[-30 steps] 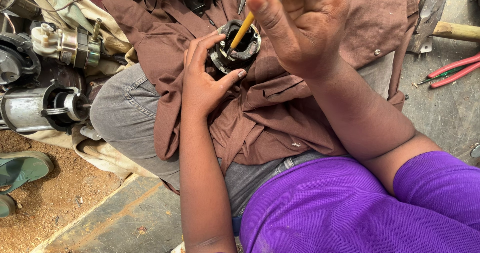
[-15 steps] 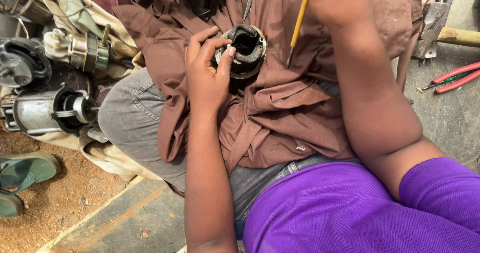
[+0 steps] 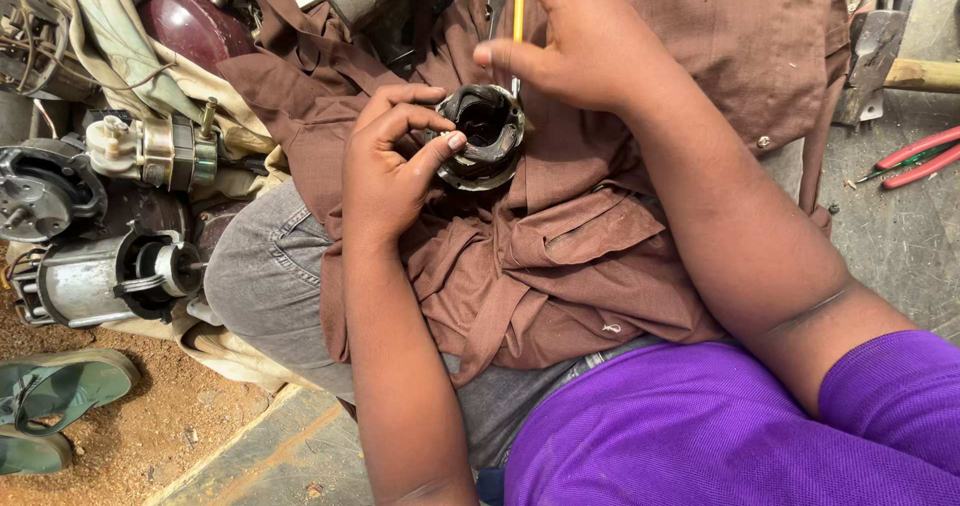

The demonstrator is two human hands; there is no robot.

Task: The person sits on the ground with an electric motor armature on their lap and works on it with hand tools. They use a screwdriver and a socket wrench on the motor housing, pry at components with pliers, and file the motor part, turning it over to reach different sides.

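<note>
A round dark motor housing [image 3: 484, 136] is resting on a brown shirt [image 3: 560, 256] spread over the person's lap. The left hand [image 3: 392, 166] is gripping its rim, thumb and fingers closed around the near edge. The right hand [image 3: 580, 41] is pinching a yellow-handled screwdriver [image 3: 518, 16], its shaft pointing down beside the housing's far edge. Several grey motors [image 3: 110, 276] are lying to the left, red-handled pliers [image 3: 915, 156] and a hammer [image 3: 890, 61] to the right.

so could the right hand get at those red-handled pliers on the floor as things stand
Probably not straight away: the right hand is holding a yellow-handled tool at the round motor part. The red-handled pliers lie uncovered, off to its right.
</note>
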